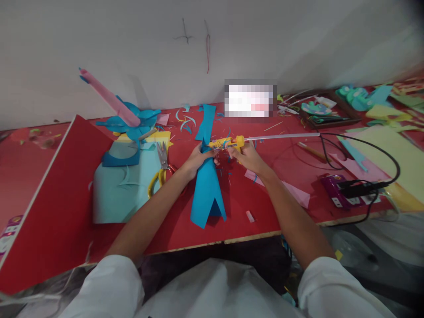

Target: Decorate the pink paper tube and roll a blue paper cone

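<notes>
My left hand (198, 160) is closed around the narrow upper end of a rolled blue paper cone (207, 190), whose wide lower end has a V-shaped notch. My right hand (247, 155) grips a yellow glue gun (228, 143) with a long clear glue stick (285, 136) coming out of its back. The gun's nozzle points left, at the top of the cone; whether it touches the paper I cannot tell. Beside my left forearm lie scissors (162, 165) with yellow and red handles. Another strip of blue paper (206, 121) lies beyond the cone.
A red board (62, 198) leans at the left. Behind it, a pink paper tube (111, 98) rises from blue paper petals. Pale blue sheets (112, 207) lie left. At right are a purple power strip (338, 192) with a black cable and a dark tray (351, 118) of supplies.
</notes>
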`<move>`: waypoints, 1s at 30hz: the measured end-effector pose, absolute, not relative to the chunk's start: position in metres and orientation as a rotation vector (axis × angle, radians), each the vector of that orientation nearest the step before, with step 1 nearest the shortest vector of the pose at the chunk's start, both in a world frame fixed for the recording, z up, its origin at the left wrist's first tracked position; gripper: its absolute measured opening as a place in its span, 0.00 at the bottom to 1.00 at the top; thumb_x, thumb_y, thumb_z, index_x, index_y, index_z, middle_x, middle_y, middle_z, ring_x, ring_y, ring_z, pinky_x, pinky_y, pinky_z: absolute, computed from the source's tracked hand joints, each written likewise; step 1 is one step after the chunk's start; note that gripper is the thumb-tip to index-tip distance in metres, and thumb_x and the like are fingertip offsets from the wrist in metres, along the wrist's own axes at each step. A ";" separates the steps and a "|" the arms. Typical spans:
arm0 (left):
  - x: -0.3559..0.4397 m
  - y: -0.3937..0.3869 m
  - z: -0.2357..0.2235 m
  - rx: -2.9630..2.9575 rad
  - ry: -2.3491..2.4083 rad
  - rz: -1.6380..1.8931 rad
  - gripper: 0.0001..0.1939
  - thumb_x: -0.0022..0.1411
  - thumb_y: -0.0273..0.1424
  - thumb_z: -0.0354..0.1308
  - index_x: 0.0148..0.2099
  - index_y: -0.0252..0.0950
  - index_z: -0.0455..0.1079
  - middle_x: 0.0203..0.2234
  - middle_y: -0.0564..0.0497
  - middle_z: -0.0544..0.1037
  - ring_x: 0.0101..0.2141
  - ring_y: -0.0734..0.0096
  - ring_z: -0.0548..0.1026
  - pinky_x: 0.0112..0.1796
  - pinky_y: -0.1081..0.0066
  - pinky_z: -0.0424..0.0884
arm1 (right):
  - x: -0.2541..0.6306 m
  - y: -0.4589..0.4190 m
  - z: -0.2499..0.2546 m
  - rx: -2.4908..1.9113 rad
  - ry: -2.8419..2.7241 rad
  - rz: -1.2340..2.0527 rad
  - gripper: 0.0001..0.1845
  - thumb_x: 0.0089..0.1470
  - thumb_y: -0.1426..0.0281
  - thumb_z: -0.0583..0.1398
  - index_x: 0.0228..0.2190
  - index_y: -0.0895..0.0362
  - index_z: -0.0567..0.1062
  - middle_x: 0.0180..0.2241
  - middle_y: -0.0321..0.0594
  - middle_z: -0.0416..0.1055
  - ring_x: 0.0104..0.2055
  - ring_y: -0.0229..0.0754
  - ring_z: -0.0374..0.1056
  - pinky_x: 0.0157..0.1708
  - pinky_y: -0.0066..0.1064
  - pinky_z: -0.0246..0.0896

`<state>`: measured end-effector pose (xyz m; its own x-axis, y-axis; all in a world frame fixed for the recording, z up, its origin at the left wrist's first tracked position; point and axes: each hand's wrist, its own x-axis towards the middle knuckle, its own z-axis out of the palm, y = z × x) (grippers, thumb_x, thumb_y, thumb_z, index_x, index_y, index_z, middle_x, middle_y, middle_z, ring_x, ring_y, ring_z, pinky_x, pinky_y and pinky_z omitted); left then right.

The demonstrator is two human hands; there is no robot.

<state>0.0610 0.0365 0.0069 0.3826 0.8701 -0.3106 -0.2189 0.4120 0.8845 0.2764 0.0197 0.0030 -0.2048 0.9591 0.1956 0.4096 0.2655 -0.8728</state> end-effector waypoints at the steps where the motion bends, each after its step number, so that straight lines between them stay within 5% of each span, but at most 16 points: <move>1: 0.061 0.036 0.007 0.863 0.909 0.819 0.33 0.41 0.35 0.82 0.47 0.37 0.69 0.24 0.53 0.79 0.23 0.68 0.77 0.27 0.68 0.74 | 0.276 0.020 0.003 -1.254 -1.753 0.900 0.38 0.57 0.32 0.57 0.20 0.54 0.70 0.18 0.35 0.64 0.23 0.37 0.59 0.27 0.33 0.52; 16: 0.060 0.038 0.004 0.886 0.905 0.824 0.33 0.44 0.36 0.80 0.49 0.35 0.69 0.24 0.52 0.79 0.22 0.68 0.77 0.28 0.69 0.74 | 0.278 0.020 0.004 -1.170 -1.738 1.022 0.34 0.60 0.38 0.59 0.26 0.56 0.76 0.25 0.39 0.71 0.27 0.37 0.61 0.27 0.31 0.54; 30: 0.061 0.037 0.002 0.876 0.887 0.837 0.32 0.45 0.36 0.80 0.49 0.36 0.69 0.24 0.54 0.79 0.24 0.69 0.79 0.28 0.70 0.74 | 0.281 0.024 -0.003 -1.279 -1.794 0.902 0.35 0.61 0.37 0.56 0.20 0.54 0.67 0.19 0.35 0.64 0.23 0.37 0.59 0.26 0.33 0.53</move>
